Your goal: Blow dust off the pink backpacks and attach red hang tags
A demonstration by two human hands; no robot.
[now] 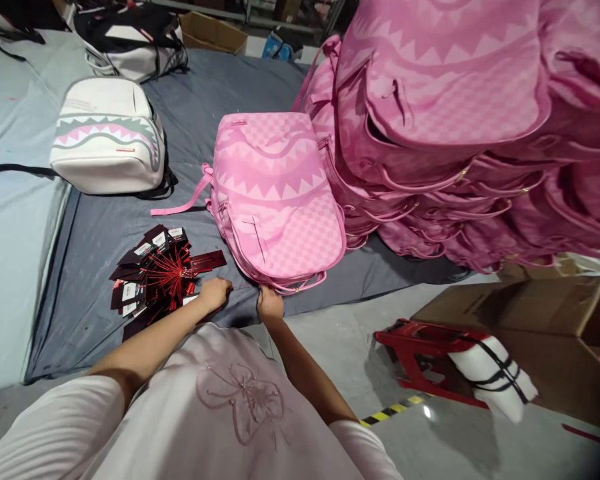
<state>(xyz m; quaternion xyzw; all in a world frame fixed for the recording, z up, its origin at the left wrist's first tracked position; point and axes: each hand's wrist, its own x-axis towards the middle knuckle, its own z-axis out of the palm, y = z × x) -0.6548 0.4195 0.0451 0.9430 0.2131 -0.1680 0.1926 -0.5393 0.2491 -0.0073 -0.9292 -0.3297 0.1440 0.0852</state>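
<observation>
A pink backpack (280, 193) with a shark-mouth print lies on the grey cloth, its top handle (305, 285) toward me. My left hand (215, 294) is closed beside a fan of dark hang tags (153, 273) with red strings. From it a thin reddish string (243, 287) runs across to my right hand (270, 304), whose fingers are pinched together at the backpack's near edge. Both hands appear to hold this string, though the fingertips are partly hidden. One dark tag (207, 261) lies just beyond my left hand.
A tall pile of pink backpacks (445, 87) rises at the right. A white backpack (107, 137) lies at the left, with a black-and-white bag (130, 40) behind it. On the floor at right are a red stool (410, 353) and a cardboard box (520, 307).
</observation>
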